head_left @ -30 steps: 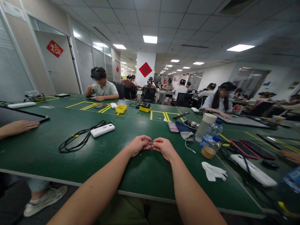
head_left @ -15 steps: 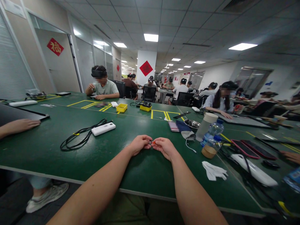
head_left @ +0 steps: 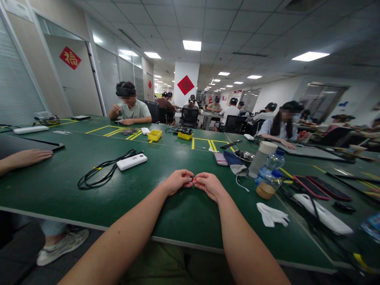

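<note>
Above the green table [head_left: 91,207], my left hand [head_left: 178,182] and my right hand [head_left: 209,185] meet almost fingertip to fingertip. My left fingers pinch a small dark and silvery piece [head_left: 191,179], too tiny to name. Between my right thumb and forefinger is a small orange-red piece [head_left: 194,180], its kind also unclear. The two pieces are side by side; whether they are joined I cannot tell. Both forearms reach in from the table's near edge.
Left of my hands lies a white power bank [head_left: 132,161] with a coiled black cable [head_left: 95,178]. To the right are a white glove [head_left: 272,215], plastic bottles [head_left: 269,184], a tumbler [head_left: 260,159] and phones [head_left: 311,187]. Yellow trays [head_left: 154,136] stand farther back. Another person's hand [head_left: 33,157] rests at left.
The view has shifted slightly. My hands stay together, with the orange-red piece now less visible between my fingertips.
</note>
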Demonstrator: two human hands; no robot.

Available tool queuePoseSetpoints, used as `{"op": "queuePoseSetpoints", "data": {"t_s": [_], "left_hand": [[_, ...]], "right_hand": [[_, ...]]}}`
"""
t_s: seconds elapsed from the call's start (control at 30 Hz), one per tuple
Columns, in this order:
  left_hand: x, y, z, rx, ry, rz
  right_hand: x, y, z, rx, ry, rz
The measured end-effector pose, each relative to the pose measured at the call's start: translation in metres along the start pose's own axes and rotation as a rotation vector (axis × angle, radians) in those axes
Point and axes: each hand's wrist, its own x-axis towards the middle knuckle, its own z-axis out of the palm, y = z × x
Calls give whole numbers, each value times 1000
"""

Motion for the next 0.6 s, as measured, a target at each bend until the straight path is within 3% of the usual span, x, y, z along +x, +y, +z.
{"op": "queuePoseSetpoints", "data": {"t_s": [0.3, 0.6], "left_hand": [[2, 0, 1, -39, 67, -28], [-1, 2, 1, 4, 35, 8]], "right_hand": [[0, -2, 0, 28, 9, 10], [-2, -2, 1, 17, -6, -3]]}}
